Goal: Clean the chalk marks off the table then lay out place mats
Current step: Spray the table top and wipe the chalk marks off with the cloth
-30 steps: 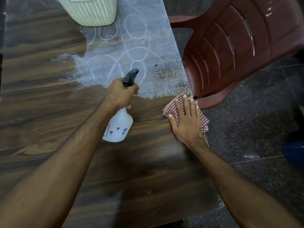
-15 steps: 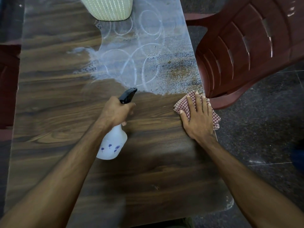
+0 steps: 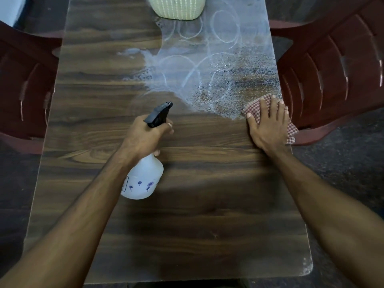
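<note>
Chalk marks (image 3: 207,65): white loops and circles over a hazy white smear, on the far right part of the wooden table (image 3: 187,225). They run from the near edge of the smear, level with the spray nozzle, up to the basket at the far end. The patch nearest the right edge looks speckled and wet, with brown wood showing through. The left half and the near half of the tabletop show bare dark grain.

Checked cloth (image 3: 291,129): red-and-white, lying at the right table edge, its near corner hanging just past the edge. It touches the near border of the speckled patch.

Right hand (image 3: 268,125): laid flat on the cloth, fingers straight and slightly spread, fingertips pointing away from the person.

Spray bottle (image 3: 143,179): translucent white body with small blue flower prints, black trigger head aimed toward the chalk. It is tilted, head forward.

Left hand (image 3: 145,138): fingers curled round the bottle neck below the trigger head; thumb side not clearly seen.

Cream ribbed basket (image 3: 176,7): at the far end of the table, touching the upper chalk loops.

Dark red plastic chairs: one at the left (image 3: 25,80), one at the right (image 3: 332,69), both close against the table sides.
</note>
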`<state>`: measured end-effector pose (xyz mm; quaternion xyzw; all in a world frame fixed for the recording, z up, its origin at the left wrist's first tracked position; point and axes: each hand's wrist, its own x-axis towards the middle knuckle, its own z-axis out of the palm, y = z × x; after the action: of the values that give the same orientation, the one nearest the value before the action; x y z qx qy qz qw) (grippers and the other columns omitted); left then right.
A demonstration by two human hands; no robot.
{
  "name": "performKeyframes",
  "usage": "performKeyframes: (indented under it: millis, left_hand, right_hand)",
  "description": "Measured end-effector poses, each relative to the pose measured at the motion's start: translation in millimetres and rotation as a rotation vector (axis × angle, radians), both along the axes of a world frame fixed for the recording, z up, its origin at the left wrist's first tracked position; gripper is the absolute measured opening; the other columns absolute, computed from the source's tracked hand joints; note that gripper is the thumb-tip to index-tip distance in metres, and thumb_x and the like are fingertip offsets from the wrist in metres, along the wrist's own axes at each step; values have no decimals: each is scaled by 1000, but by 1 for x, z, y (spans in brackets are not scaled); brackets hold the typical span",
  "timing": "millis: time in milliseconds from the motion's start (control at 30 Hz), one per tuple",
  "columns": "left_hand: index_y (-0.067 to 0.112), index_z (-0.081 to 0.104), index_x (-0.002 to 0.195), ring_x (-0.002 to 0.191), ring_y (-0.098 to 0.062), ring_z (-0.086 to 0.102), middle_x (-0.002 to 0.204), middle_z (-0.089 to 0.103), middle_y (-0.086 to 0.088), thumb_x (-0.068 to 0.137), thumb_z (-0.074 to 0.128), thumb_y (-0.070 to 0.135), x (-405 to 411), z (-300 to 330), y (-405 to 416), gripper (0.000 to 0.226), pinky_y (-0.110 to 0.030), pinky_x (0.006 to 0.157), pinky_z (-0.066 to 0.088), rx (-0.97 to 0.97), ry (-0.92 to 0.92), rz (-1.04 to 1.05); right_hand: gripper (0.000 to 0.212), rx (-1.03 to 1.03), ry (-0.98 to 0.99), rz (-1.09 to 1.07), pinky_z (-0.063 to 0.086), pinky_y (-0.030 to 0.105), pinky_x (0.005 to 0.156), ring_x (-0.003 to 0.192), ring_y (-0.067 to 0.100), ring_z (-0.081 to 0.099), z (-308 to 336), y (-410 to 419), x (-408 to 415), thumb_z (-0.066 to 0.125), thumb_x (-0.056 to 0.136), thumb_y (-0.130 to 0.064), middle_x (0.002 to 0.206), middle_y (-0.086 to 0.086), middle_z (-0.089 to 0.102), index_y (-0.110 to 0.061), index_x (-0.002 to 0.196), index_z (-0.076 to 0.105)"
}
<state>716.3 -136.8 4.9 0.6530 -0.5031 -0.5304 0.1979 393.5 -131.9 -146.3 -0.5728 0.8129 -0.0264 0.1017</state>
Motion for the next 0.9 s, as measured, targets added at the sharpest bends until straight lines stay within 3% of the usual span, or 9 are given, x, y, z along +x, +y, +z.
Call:
performKeyframes:
  millis: [133, 333, 467, 633, 767, 900]
  left_hand:
    - [7, 68, 98, 63, -24, 56, 105, 70, -12, 91, 63, 12, 7, 4, -4, 10, -32, 47, 47, -21, -28, -3]
    - [6, 66, 102, 44, -25, 45, 101, 72, -10, 93, 62, 15, 7, 5, -20, 13, -30, 49, 44, -37, 11, -23]
    - [9, 67, 100, 38, -11, 44, 100, 71, -11, 93, 62, 14, 13, 0, -31, 10, -30, 46, 43, -49, 22, -3]
    - [10, 67, 101, 37, -9, 47, 100, 71, -10, 94, 61, 16, 17, -6, -41, 11, -30, 49, 46, -82, -19, -44]
    - [9, 67, 100, 37, -8, 46, 97, 72, -10, 95, 61, 17, 14, -5, -49, 11, -29, 46, 44, -66, 3, -41]
    - [6, 66, 104, 42, -10, 48, 100, 71, -13, 95, 60, 16, 7, 3, -56, 15, -32, 53, 46, -72, 2, -61]
  right_hand:
    - [77, 55, 14, 162, 0, 51, 123, 152, 31, -6, 1, -32, 54, 13, 96, -66, 166, 10, -5, -23, 159, 6]
    - [71, 15, -28, 391, 5, 47, 124, 153, 26, 2, -1, 21, 98, 20, 97, -65, 167, 4, 6, -29, 158, 18]
    - [73, 32, -19, 186, 6, 49, 123, 153, 25, 2, -3, 18, 46, 16, 95, -68, 167, 3, 3, -31, 158, 15]
    - [78, 25, -34, -38, 3, 55, 122, 152, 32, -1, 1, -58, 28, 19, 95, -67, 166, 13, 0, -22, 159, 13]
    - [77, 52, -16, 138, -2, 52, 122, 152, 32, -5, 1, -94, 91, 18, 97, -67, 166, 12, -7, -24, 159, 5]
    - [72, 36, -16, 387, 0, 50, 123, 153, 29, -6, 1, -69, 142, 19, 98, -65, 166, 10, -5, -27, 159, 9]
